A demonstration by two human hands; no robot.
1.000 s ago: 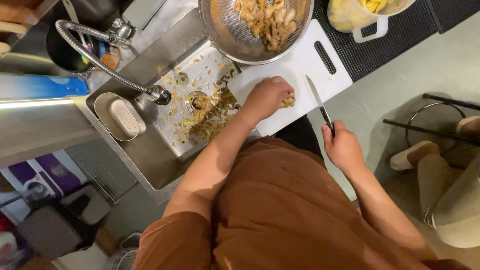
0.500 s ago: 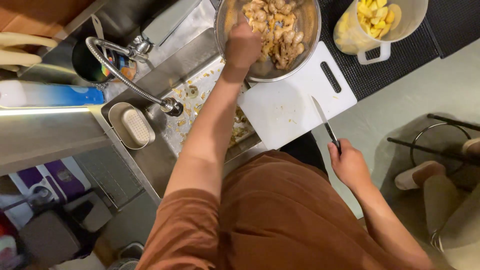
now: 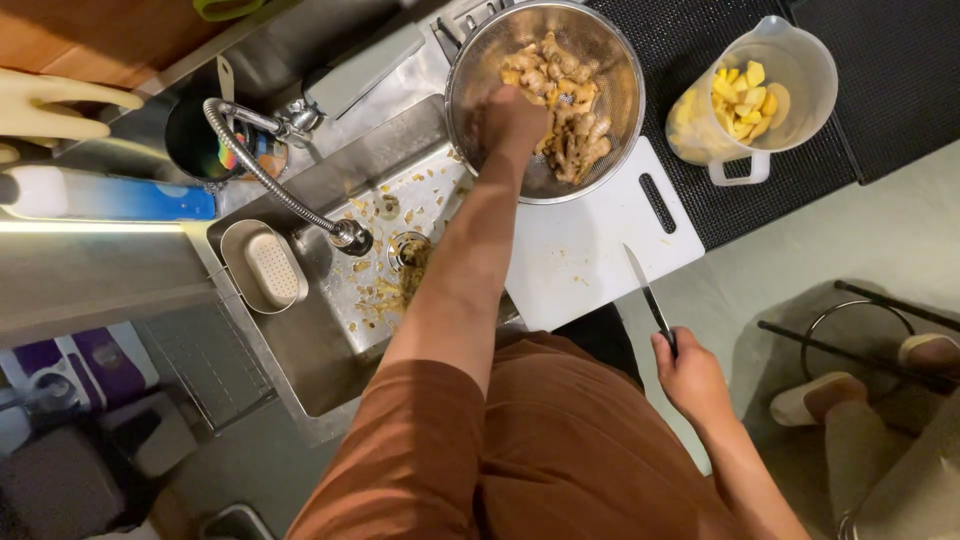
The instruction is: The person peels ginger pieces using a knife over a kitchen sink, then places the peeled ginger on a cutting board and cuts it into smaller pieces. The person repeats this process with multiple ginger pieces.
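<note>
Kitchen bench with a steel sink (image 3: 300,350) and a white cutting board (image 3: 590,250). Since a second ago the left hand (image 3: 512,118) has left the board and now reaches into the metal colander (image 3: 470,60), grip closed on ginger pieces (image 3: 570,110). Right hand (image 3: 690,375) still clamps the knife (image 3: 648,295).

The near part of the white cutting board (image 3: 590,255) lies bare and passable. On its far edge the metal colander (image 3: 545,95) blocks the way; right stands a plastic jug (image 3: 750,100), left the sink (image 3: 330,340) with its faucet (image 3: 280,185).
</note>
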